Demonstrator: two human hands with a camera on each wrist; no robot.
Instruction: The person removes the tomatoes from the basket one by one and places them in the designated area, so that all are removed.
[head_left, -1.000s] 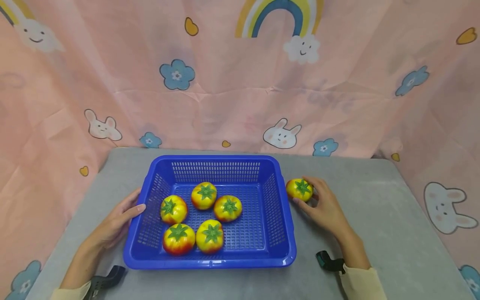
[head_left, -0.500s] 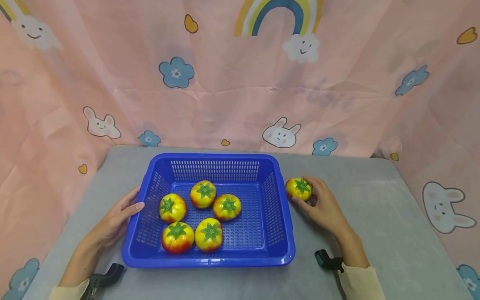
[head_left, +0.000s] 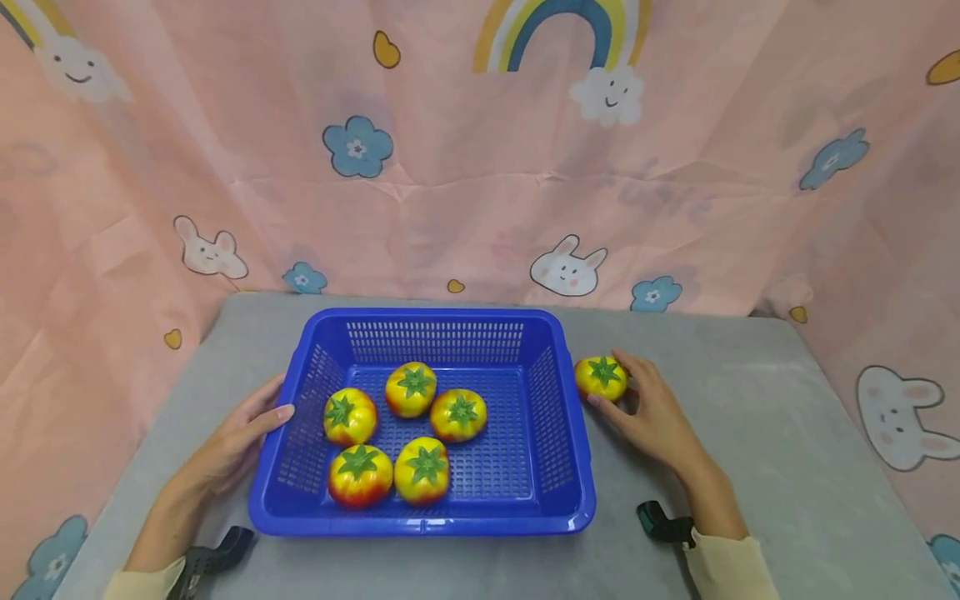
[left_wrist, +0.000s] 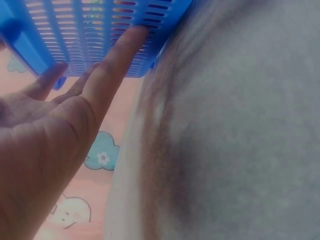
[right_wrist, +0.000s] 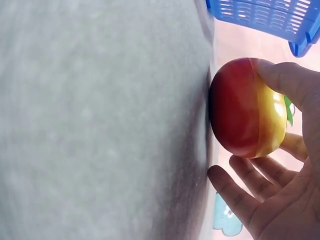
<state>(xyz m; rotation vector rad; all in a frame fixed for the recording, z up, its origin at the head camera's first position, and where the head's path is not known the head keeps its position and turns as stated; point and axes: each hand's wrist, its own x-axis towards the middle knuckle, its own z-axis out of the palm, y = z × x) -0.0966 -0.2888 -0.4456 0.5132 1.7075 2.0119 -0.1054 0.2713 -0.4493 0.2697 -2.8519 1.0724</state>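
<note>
A blue plastic basket [head_left: 420,527] with slotted walls stands on the table, holding several yellow-and-red toy tomatoes [head_left: 422,472] with green star-shaped tops. My left hand [head_left: 232,437] holds the basket's left side, thumb over the rim. In the left wrist view its fingers [left_wrist: 107,70] lie along the slotted outer wall. Beyond the basket's right side, my right hand [head_left: 652,412] holds another toy tomato [head_left: 600,379] between thumb and fingers. In the right wrist view that toy tomato [right_wrist: 240,110] shows its red underside close to the grey surface, the thumb on its upper side.
The grey table [head_left: 772,433] extends to the right of the right hand. Behind it hangs a pink curtain [head_left: 457,208] printed with rabbits, flowers and rainbows. Dark wrist devices [head_left: 663,523] sit at both cuffs, close above the table.
</note>
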